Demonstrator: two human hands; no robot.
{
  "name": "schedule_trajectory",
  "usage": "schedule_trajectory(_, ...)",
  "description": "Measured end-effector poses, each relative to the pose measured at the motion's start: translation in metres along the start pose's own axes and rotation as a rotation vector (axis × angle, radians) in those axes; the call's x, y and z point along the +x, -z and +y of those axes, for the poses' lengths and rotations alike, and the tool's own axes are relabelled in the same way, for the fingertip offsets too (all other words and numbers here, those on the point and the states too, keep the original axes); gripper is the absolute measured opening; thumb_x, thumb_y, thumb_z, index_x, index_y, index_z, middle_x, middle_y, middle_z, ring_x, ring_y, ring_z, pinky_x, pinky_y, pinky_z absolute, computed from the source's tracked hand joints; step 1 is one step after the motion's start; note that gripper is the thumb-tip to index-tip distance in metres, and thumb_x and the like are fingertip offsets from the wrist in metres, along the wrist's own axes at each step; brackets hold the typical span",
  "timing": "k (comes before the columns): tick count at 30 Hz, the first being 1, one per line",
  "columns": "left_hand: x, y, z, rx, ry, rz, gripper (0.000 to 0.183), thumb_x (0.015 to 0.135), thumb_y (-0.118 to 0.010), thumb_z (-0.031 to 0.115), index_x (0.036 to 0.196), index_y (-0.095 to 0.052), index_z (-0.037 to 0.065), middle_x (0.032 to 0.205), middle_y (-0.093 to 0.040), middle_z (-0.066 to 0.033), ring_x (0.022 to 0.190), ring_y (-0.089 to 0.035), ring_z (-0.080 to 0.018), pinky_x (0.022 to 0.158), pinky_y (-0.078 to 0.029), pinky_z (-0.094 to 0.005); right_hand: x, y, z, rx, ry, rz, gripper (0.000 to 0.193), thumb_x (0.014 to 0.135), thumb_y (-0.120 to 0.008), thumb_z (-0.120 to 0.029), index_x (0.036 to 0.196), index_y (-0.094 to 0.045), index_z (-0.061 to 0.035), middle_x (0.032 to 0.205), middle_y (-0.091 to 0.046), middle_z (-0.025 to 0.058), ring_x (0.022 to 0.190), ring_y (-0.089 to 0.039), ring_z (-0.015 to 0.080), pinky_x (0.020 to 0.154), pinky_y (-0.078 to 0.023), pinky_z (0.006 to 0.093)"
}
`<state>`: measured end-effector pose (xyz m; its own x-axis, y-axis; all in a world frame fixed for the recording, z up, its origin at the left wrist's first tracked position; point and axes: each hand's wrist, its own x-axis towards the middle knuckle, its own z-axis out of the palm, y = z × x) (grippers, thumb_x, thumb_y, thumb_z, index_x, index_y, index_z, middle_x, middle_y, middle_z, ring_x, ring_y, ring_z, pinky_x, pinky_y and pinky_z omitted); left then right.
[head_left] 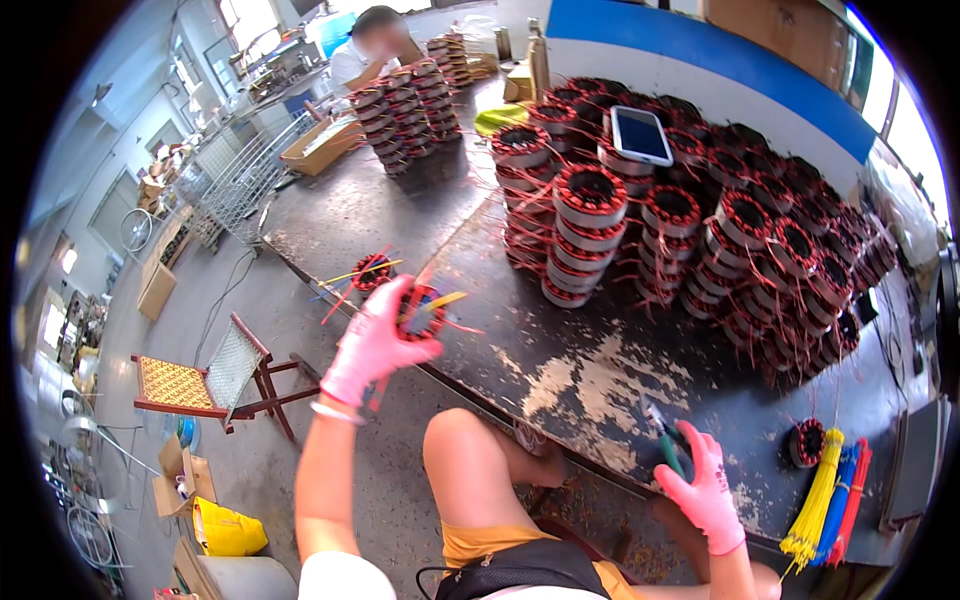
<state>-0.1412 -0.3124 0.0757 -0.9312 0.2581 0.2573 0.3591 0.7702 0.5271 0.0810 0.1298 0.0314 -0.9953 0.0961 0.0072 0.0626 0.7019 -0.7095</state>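
Note:
My left hand (375, 345), in a pink glove, grips a wound motor stator (425, 312) above the table's near edge. Yellow and red strands stick out of that stator. Just beyond it, near the edge, is another stator (370, 270) with yellow, blue and red strands. My right hand (706, 490), gloved too, is closed around green-handled cutting pliers (668, 447) over the table's front edge. Their metal jaws point away from me; whether the jaws are apart is too small to tell.
Tall stacks of stators (585, 230) fill the table's back right, with a phone (640, 135) on top. At right lie a single stator (806, 442) and yellow, blue and red strand bundles (822, 490). Across the table, a person (365, 55) sits behind more stacks (405, 110). A chair (215, 385) stands left.

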Motion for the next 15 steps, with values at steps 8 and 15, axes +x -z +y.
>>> schedule_trajectory(8,0.059,0.071,-0.158,-0.106,0.139,-0.018,0.11,0.063,-0.096,0.023,0.152,-0.04,-0.006,0.145,-0.057,-0.0191,0.134,-0.056,-0.027,0.115,-0.042,-0.0358,0.032,-0.046,-0.027,-0.024,0.077,-0.076,0.076,0.079,-0.081,-0.037,0.141,-0.054,-0.0018,0.127,-0.059,0.0226,0.118,-0.054,0.0422,0.103,-0.043,0.0496)
schedule_trajectory(15,0.093,0.052,-0.177,-0.293,0.153,-0.12,0.111,0.063,-0.095,0.021,0.154,-0.037,-0.006,0.145,-0.057,-0.0187,0.134,-0.055,-0.0249,0.116,-0.04,-0.0346,0.034,-0.045,-0.037,-0.074,0.001,-0.104,0.077,0.078,-0.08,-0.04,0.141,-0.054,-0.0019,0.128,-0.059,0.0232,0.119,-0.053,0.0426,0.104,-0.043,0.0503)
